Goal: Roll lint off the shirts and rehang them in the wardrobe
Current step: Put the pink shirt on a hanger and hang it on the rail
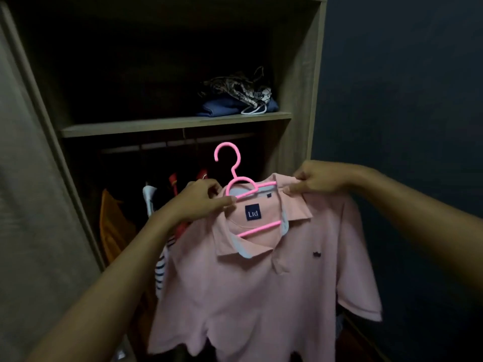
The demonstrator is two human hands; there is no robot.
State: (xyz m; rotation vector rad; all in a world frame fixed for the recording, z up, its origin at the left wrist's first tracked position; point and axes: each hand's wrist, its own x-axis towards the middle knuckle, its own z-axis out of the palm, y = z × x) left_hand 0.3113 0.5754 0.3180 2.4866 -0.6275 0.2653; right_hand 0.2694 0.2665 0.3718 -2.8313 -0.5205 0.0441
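A pale pink polo shirt [251, 296] hangs on a bright pink plastic hanger [230, 163] in front of the open wardrobe. My left hand [201, 199] pinches the shirt's left shoulder and the hanger arm together. My right hand [318, 181] grips the collar and shoulder on the right side. The hanger's hook stands free, just below the clothes rail [177, 143] and not touching it. No lint roller is in view.
Several garments hang in the wardrobe behind the shirt: an orange one [115, 231], a striped one [163, 267], red ones [173, 181]. Folded clothes and a white hanger [253, 109] lie on the shelf [172, 124]. A dark blue wall [405, 100] is on the right.
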